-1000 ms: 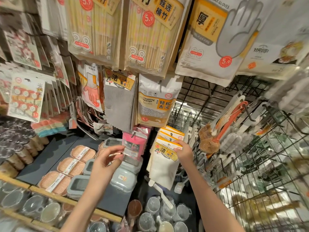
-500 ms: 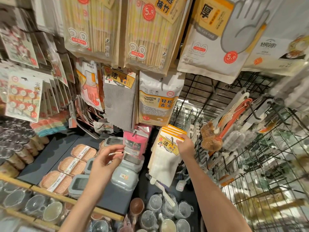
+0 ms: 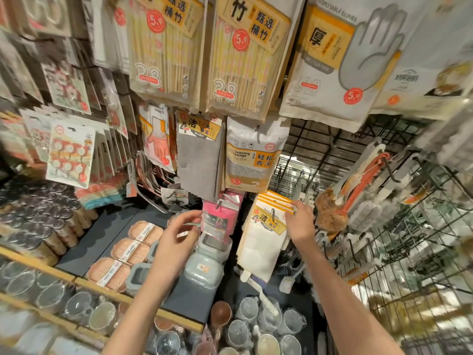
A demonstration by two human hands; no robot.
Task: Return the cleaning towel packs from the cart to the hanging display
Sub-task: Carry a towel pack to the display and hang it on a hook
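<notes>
Nearest, clear glass cups (image 3: 245, 331) crowded along the bottom edge, with a wooden-edged shelf (image 3: 107, 285) running across just above them. Up from there, two bare forearms reaching in. Left hand (image 3: 176, 239) raised in front of the pink pack (image 3: 220, 221), fingers loosely curled, thumb and fingertips close together around something small; cannot tell what, too blurred. Right hand (image 3: 302, 224) further right, fingertips pinching the top edge of the cleaning towel packs (image 3: 266, 234), right at the yellow header cards. White cloths hanging straight down below those cards, several packs stacked one behind another on the hanging display, beside the black wire grid (image 3: 399, 252). Under the left hand, grey lidded containers (image 3: 207, 265) on the dark shelf surface, and peach-coloured soap-dish packs (image 3: 130, 249) laid in a row to their left. Just right of the right hand, a brown scrub brush with an orange handle (image 3: 358, 190) hooked on the grid. Further back, a grey cloth pack (image 3: 199, 160) and a cleaning sponge pack (image 3: 253, 160) hanging side by side. Highest and farthest, bamboo chopstick packs (image 3: 245, 60) and a disposable gloves pack (image 3: 340, 62) overhead.
</notes>
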